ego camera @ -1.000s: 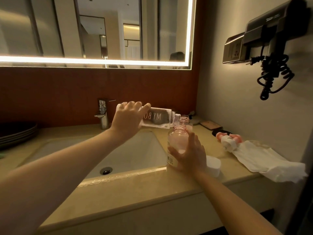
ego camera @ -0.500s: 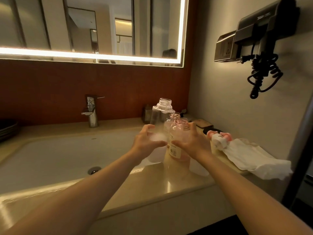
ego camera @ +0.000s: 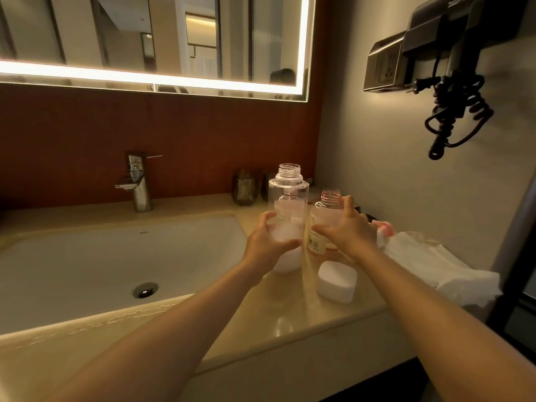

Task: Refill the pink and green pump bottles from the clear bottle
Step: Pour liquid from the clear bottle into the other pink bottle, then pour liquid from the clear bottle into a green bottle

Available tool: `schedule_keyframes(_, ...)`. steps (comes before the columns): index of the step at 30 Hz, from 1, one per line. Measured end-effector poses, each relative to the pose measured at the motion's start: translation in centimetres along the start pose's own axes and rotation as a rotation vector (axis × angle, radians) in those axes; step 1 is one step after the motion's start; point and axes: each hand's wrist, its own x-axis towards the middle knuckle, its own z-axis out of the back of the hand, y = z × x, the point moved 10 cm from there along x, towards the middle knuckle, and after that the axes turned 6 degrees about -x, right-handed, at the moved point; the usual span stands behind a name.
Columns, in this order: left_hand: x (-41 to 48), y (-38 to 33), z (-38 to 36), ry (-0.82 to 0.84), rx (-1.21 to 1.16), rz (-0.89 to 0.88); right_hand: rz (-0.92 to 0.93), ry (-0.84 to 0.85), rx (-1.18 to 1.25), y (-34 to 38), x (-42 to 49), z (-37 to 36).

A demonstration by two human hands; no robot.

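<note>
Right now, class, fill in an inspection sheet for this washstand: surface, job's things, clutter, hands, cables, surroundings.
Surface: glossy beige counter beside the sink.
Job's things: clear bottle and pink bottle upright, both uncapped; pink pump head partly hidden.
Clutter: white lid, crumpled white cloth.
Hands: left hand grips the clear bottle; right hand grips the pink bottle.
Cables: coiled cord hangs below the wall hair dryer.
Surroundings: faucet, lit mirror, dark cups.

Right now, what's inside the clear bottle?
Pale whitish liquid sits in the bottom of the clear bottle; above it looks empty, and the neck is uncapped. The left hand grips the front, covering part of the liquid, so its exact level cannot be seen.
</note>
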Motion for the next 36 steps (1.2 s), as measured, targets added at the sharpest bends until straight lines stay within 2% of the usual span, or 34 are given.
schedule_keyframes(7,0.0,0.5,-0.5,0.043,-0.006,0.054,-0.012,0.172,0.057,-0.4,0.2,-0.9)
schedule_keyframes(9,-0.3,0.4,-0.2,0.055,-0.017,0.072,-0.046,0.096,0.137,-0.6,-0.3,0.5)
schedule_keyframes(13,-1.4,0.0,2.6,-0.004,-0.007,0.073,-0.111,-0.226,0.415,-0.1,-3.1,5.2)
schedule_keyframes(15,-2.1,-0.7,5.1,-0.055,0.000,0.044,-0.052,-0.248,0.501,1.9,-4.5,5.7)
schedule_keyframes(25,-9.1,-4.0,21.8,-0.333,0.032,-0.034,0.245,-0.128,0.744,17.9,-11.5,4.5)
schedule_keyframes(32,-18.4,-4.7,32.7,-0.505,0.072,-0.040,0.452,0.073,0.795,31.9,-18.3,0.8)
schedule_keyframes(36,-24.3,-5.0,38.2,-0.643,0.141,-0.109,0.564,0.220,0.821,38.8,-23.0,-1.9)
